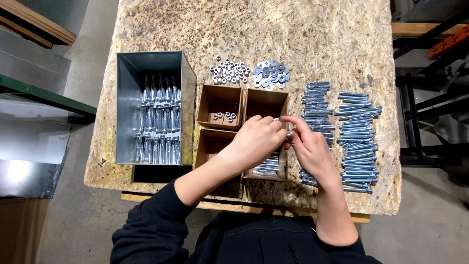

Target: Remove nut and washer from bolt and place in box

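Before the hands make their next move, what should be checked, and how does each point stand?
1. Bolt held between left hand and right hand: ok.
2. Nut on that bolt: cannot tell, fingers hide it.
3. Loose nuts and washers lie on the table: ok.
4. Bolt piles lie beside the right hand: ok.
5. Metal bin holds rows of bolts: ok.
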